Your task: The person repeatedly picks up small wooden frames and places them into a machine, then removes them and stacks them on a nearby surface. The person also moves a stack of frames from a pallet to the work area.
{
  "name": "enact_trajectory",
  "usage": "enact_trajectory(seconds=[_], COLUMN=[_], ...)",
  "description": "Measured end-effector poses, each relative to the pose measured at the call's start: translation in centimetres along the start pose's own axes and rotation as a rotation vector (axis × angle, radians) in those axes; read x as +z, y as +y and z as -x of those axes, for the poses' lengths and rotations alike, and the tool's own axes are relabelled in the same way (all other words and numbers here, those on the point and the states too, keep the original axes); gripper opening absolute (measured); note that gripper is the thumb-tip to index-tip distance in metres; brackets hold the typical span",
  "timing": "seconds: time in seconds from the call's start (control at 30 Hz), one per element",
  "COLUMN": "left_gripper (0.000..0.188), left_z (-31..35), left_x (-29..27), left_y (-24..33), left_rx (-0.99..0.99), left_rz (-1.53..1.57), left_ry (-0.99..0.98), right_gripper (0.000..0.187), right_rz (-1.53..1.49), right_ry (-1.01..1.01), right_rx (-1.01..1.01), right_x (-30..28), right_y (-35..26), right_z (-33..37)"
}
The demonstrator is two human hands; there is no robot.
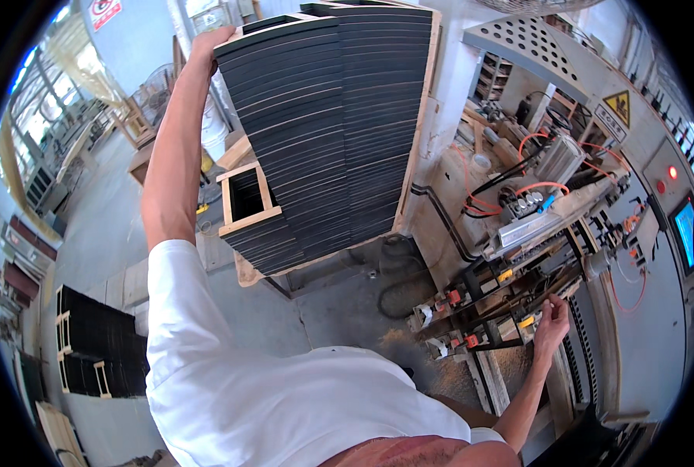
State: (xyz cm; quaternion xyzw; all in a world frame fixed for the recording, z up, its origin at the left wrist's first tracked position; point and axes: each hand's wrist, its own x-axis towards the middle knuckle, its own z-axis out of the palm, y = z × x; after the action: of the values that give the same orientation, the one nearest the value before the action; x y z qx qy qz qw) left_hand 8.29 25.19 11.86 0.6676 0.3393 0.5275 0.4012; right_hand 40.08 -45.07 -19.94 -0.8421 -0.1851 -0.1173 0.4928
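Observation:
A tall stack of rectangular wooden frames [300,117] with black outer sides stands in front of me. My left hand [216,40] reaches up to its top left corner, fingers closed round the edge of an upper frame [281,29]. On the right, my right hand [551,325] is over the machine's rails, beside a yellow clamp piece [527,321]. Its fingers are pinched together near the end of a thin dark bar [518,300]; whether they hold anything is too small to tell.
The stack rests on a wooden-topped stand [247,272]. The machine carries orange hoses [548,187], a metal cylinder [559,162] and a control screen [685,230]. A dark hose [390,300] and sawdust [460,373] lie on the floor. More black frames [102,342] stand at left.

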Motion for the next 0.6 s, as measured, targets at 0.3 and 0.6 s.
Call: enact_trajectory(seconds=[0.3, 0.6], left_gripper=[0.04, 0.031], left_z=[6.0, 43.2], left_x=[-3.2, 12.3], left_y=[-1.9, -7.2], left_rx=[0.17, 0.076], left_rz=[0.098, 0.343], left_ry=[0.228, -0.191], right_gripper=[0.016, 0.034], right_rz=[0.254, 0.907], right_ry=[0.143, 0.146], right_rx=[0.09, 0.512], right_x=[-5.8, -20.0], right_y=[4.0, 9.4], right_z=[9.5, 27.7])
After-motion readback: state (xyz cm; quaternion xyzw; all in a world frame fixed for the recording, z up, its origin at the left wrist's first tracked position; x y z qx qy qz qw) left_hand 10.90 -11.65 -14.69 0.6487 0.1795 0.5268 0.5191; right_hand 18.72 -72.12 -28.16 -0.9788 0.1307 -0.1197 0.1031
